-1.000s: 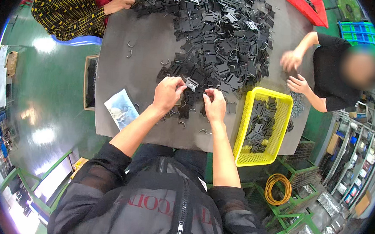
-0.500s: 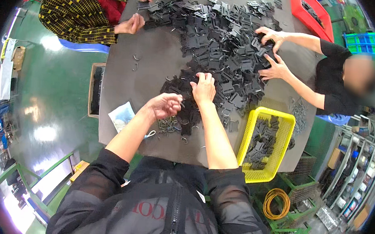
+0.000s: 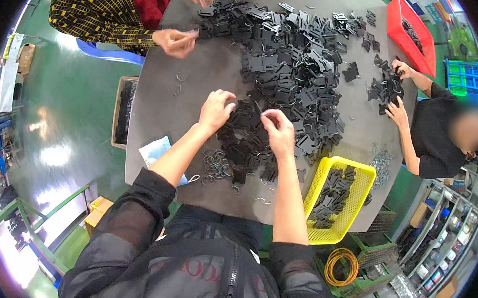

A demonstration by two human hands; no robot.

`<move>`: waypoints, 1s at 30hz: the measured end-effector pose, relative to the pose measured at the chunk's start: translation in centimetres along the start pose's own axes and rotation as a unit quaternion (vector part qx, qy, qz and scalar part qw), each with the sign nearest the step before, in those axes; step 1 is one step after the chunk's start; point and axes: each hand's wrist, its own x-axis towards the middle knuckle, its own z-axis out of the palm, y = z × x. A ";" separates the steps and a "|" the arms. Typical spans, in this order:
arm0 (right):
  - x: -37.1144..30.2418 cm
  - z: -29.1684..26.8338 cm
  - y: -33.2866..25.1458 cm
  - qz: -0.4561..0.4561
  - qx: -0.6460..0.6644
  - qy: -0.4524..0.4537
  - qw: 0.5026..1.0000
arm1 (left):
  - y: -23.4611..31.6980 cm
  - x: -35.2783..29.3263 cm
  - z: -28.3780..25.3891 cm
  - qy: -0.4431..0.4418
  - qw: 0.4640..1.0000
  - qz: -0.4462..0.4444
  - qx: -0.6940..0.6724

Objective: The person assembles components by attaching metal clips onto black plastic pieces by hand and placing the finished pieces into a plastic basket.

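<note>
Over the near end of a heap of flat black plastic pieces [image 3: 294, 70], my two hands work close together. My right hand [image 3: 280, 134] pinches one black plastic piece [image 3: 257, 107] by its edge, tilted up from the heap. To its left, my left hand [image 3: 215, 112] has its fingers curled in toward the thumb; what they hold, if anything, is hidden. Below the hands lie more dark pieces, several joined with bent wire. A small pile of bent metal wire hooks [image 3: 216, 164] rests just nearer to me than my left hand.
A yellow basket [image 3: 371, 183] of black pieces stands at the near right, beside loose metal hooks [image 3: 381, 165]. A red tray [image 3: 431, 60] sits at the far right. A blue-white face mask [image 3: 157, 150] lies left. Co-workers' hands [image 3: 177, 43] reach in from far left and right.
My right hand has drawn back rightward and now holds a black piece. My left hand has moved farther out. The co-worker at the right has a clump of pieces apart from the heap, near the table edge.
</note>
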 end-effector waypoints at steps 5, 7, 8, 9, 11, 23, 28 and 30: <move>-3.2 -3.7 1.5 0.209 0.495 -0.061 0.841 | 2.2 2.7 2.5 0.030 0.991 0.077 0.106; -4.3 -3.8 1.7 0.206 0.580 -0.076 0.784 | 2.6 3.4 3.0 -0.015 0.989 0.060 0.131; -4.7 -3.7 1.8 0.207 0.616 -0.078 0.756 | 2.3 3.6 3.0 -0.006 0.991 0.059 0.120; -5.0 -3.8 1.9 0.206 0.618 -0.074 0.755 | 2.3 3.8 2.7 -0.030 0.995 0.049 0.080; -5.3 -3.9 2.2 0.161 0.662 -0.130 0.720 | 2.0 3.6 2.0 -0.055 0.997 0.039 0.041; 0.8 2.7 1.6 0.033 -0.297 0.023 0.954 | 0.8 -1.5 -0.8 -0.174 0.624 -0.269 -0.713; 1.0 4.3 1.7 -0.082 -0.389 -0.036 0.917 | 1.0 -2.2 -3.5 -0.146 0.661 -0.262 -0.688; 0.7 4.9 1.5 -0.111 -0.542 -0.069 0.830 | 0.7 -2.2 -4.0 -0.001 0.713 -0.276 -0.645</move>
